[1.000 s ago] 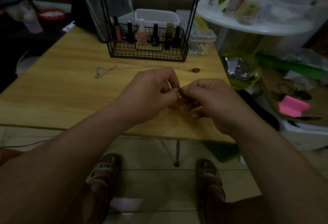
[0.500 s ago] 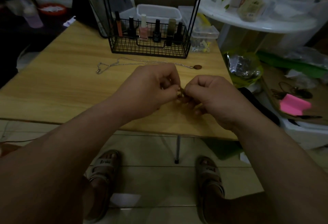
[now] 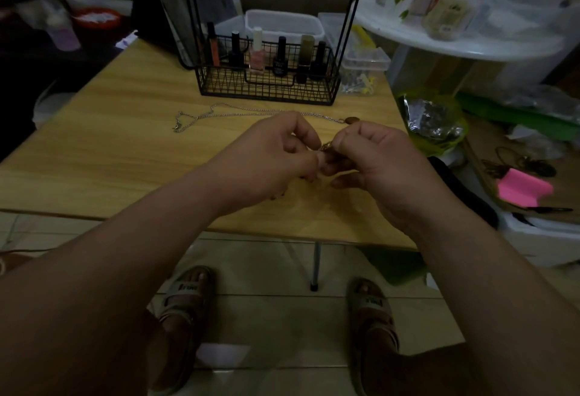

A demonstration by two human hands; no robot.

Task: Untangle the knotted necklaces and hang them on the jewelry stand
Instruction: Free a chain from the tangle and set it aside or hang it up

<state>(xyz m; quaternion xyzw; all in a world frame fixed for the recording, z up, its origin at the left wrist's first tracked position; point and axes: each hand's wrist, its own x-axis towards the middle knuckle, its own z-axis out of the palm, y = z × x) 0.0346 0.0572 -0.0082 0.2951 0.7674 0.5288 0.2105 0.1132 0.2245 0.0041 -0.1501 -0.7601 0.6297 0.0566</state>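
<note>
Dim room, wooden table [image 3: 125, 150]. Left hand [image 3: 273, 157] and right hand [image 3: 376, 160] both pinch a small knotted chain [image 3: 327, 145] just above it, fingers [image 3: 301, 131] curled in tight. A silver necklace [image 3: 219, 113] lies flat near the wire stand [image 3: 270, 91]. I'd tease the loops loose, not yank

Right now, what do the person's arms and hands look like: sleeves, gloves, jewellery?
Left forearm and right forearm are bare, no sleeves showing. The left hand and right hand wear no gloves; no watch or bracelet at either wrist. Rings are too dim to tell.
</note>
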